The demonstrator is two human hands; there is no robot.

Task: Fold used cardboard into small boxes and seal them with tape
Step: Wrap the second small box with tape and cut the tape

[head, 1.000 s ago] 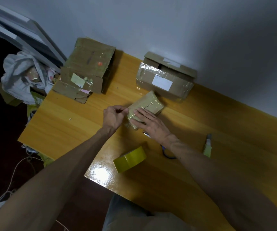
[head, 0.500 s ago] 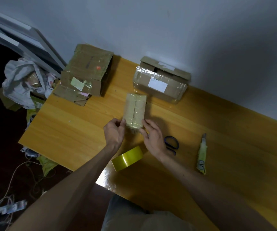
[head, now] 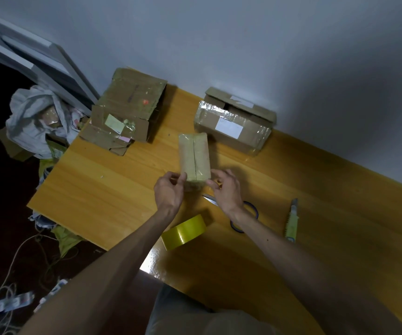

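A small taped cardboard box (head: pixel 194 157) lies lengthwise on the yellow wooden table (head: pixel 103 189), a seam running down its middle. My left hand (head: pixel 168 192) pinches its near left corner with thumb and fingers. My right hand (head: pixel 225 189) holds the near right corner with curled fingers. A roll of yellow tape (head: pixel 183 232) stands on the table just below my hands. Blue-handled scissors (head: pixel 248 213) lie partly under my right wrist.
A yellow-green utility knife (head: pixel 292 222) lies to the right. A larger taped box (head: pixel 235 120) stands by the wall. A stack of flattened cardboard (head: pixel 125 112) sits at the table's far left corner. A bag of scraps (head: pixel 37 119) and cables are on the floor to the left.
The small box was turned from a diagonal lie to pointing straight away from me. My hands shifted from its top to its near end corners.
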